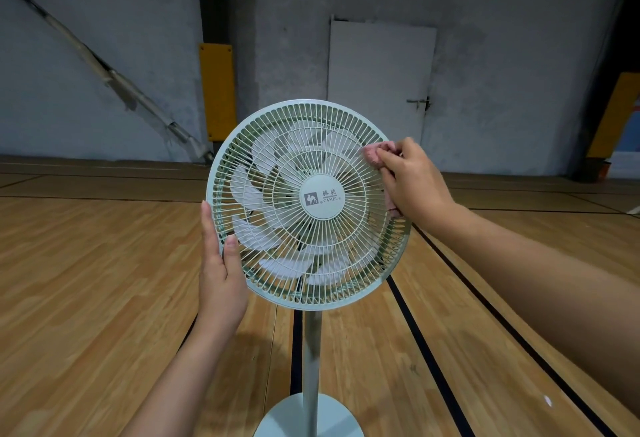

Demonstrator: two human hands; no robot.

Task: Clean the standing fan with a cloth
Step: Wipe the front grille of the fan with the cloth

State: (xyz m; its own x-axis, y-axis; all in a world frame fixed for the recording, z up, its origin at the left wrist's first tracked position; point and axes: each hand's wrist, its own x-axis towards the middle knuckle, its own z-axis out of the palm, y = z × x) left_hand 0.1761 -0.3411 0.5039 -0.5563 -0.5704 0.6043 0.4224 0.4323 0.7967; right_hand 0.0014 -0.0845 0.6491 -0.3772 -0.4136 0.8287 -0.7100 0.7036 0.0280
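Indoor sports hall: lined wooden court floor, padded pillar.

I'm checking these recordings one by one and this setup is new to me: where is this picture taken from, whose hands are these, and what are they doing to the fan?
There is no machine here: a person works with two bare hands, and the single picture comes from a camera worn on their head, looking forward and down. In front of them a pale green standing fan stands on its pole and round base on a wooden floor. The left hand lies with straight fingers along the left rim of the grille, thumb on the front wires, apparently steadying it. The right hand has a bunched pink cloth in its grip and presses it against the right side of the grille.
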